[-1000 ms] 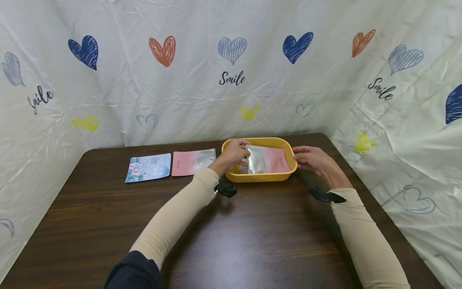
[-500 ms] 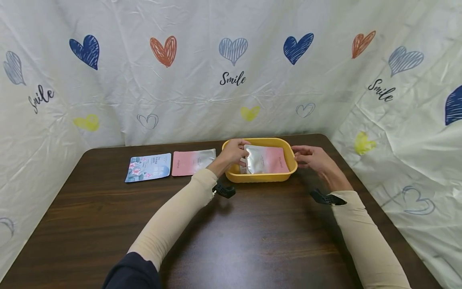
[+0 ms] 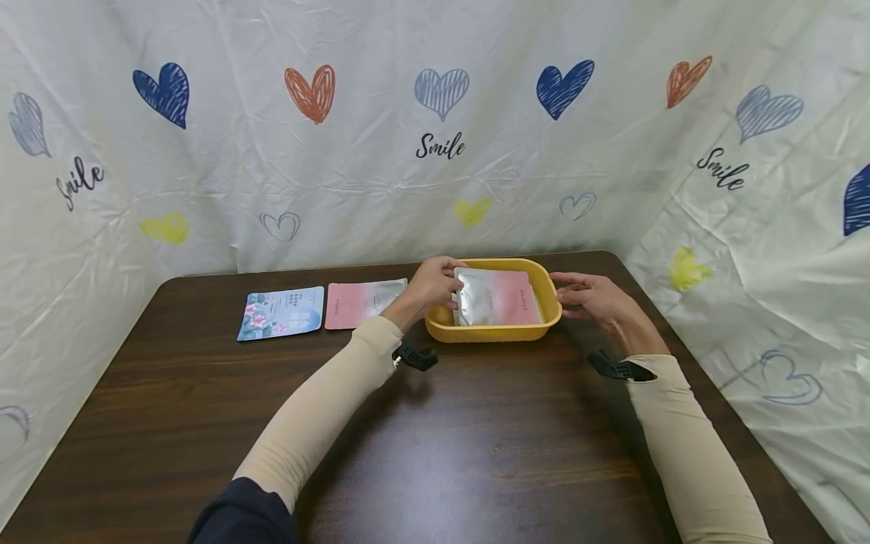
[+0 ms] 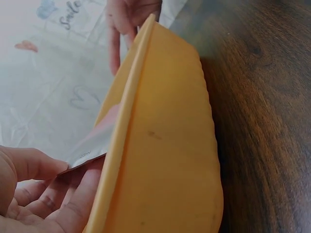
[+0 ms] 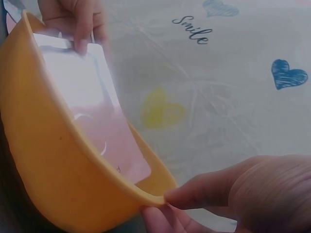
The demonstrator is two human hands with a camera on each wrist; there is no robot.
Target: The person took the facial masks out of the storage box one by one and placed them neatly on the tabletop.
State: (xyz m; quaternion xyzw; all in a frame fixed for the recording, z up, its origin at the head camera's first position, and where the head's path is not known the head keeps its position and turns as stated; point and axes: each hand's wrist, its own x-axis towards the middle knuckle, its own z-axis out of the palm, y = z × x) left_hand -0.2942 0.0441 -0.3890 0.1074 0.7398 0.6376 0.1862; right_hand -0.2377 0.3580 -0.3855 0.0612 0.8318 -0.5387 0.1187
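Note:
My left hand (image 3: 435,284) pinches the silver end of a pink-and-silver foil sachet (image 3: 499,295) between thumb and fingers. That end is raised in the left wrist view, while the pink end leans down inside the yellow plastic basket (image 3: 485,333). Behind this sachet, the edge of another sachet (image 3: 539,310) shows in the basket. At the basket's right end, my right hand (image 3: 598,302) pinches the rim, with the thumb on one side and fingers on the other in the right wrist view. How many sachets lie beneath is hidden.
Left of the basket, a pink-and-silver sachet (image 3: 363,303) lies flat on the dark wooden table (image 3: 462,438). A blue floral sachet (image 3: 282,313) lies farther left. Behind the table hangs a white cloth (image 3: 367,174) printed with hearts.
My left hand has moved slightly left and up, and the sachet it holds has shifted the same way, exposing the edge of another behind it. My right hand stays at the rim.

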